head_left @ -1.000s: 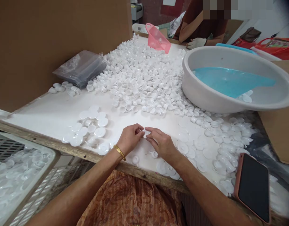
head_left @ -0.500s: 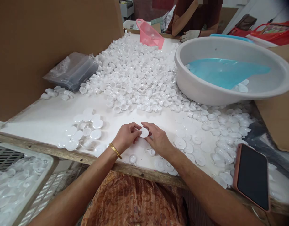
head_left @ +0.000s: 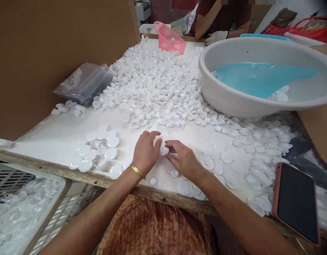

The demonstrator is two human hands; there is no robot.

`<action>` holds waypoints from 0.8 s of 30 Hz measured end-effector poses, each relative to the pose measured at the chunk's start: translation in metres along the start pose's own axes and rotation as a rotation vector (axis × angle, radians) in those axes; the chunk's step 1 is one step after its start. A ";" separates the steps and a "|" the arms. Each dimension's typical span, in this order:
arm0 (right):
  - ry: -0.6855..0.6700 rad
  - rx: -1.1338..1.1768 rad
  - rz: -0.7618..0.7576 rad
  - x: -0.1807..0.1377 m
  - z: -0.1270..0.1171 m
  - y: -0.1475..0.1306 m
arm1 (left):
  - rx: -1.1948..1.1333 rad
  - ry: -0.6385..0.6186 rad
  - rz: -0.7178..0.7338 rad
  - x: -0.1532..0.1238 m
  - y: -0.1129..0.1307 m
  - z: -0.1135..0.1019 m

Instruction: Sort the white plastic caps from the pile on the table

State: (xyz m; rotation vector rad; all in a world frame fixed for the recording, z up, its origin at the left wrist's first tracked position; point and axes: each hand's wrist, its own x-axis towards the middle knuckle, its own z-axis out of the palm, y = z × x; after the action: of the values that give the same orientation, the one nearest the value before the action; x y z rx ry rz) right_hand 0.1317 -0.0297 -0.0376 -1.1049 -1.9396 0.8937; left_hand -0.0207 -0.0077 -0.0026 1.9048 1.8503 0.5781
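Above the white tabletop, in front of me, is a small white saucer [head_left: 164, 150], pinched at its right edge by my right hand [head_left: 184, 158]. My left hand [head_left: 147, 149], with a gold bracelet on its wrist, is at the saucer's left side. Its thumb and forefinger are apart, the thumb by the saucer's edge; whether it touches I cannot tell. Below my hands lie a small cup [head_left: 174, 173] and another little white piece [head_left: 153, 181]. Flat saucers [head_left: 207, 162] spread out to the right. To the left lies a group of white discs and cups [head_left: 110, 153].
A broad heap of small white cups [head_left: 158, 85] covers the table's far part. A grey basin [head_left: 232, 102] with a blue sheet stands right, near a phone [head_left: 296, 202]. A pink scoop [head_left: 168, 39], plastic packet [head_left: 83, 83], filled crate [head_left: 54, 191] and a co-worker's gloved hand [head_left: 216, 37] also show.
My left hand's thumb and forefinger have spread apart from their pinch on the saucer. My right hand keeps hold of it. The view has shifted slightly.
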 end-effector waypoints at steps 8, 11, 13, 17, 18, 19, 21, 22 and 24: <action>0.086 -0.019 0.229 -0.002 -0.018 0.002 | 0.351 0.112 0.216 0.033 0.027 0.041; 0.140 -0.044 0.279 -0.002 -0.025 -0.001 | 0.353 0.031 0.294 0.039 0.020 0.052; 0.173 -0.040 0.286 -0.002 -0.029 -0.006 | 0.339 -0.035 0.330 0.042 0.015 0.054; 0.185 -0.053 0.327 0.002 -0.033 -0.015 | 0.333 -0.068 0.366 0.045 0.010 0.055; 0.185 -0.054 0.333 0.003 -0.033 -0.016 | 0.335 -0.061 0.367 0.045 0.011 0.055; 0.188 -0.053 0.335 0.005 -0.034 -0.017 | 0.333 -0.050 0.359 0.045 0.011 0.055; 0.200 -0.052 0.331 0.010 -0.034 -0.015 | 0.326 -0.020 0.340 0.044 0.013 0.056; 0.203 -0.052 0.328 0.011 -0.035 -0.014 | 0.321 0.002 0.334 0.043 0.015 0.056; 0.176 -0.046 0.327 0.012 -0.039 -0.013 | 0.307 0.047 0.317 0.041 0.016 0.054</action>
State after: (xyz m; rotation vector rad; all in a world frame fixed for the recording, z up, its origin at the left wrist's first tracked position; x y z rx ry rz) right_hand 0.1551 -0.0160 -0.0049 -1.5050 -1.6709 0.8913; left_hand 0.0236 0.0326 -0.0377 2.4331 1.7577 0.4576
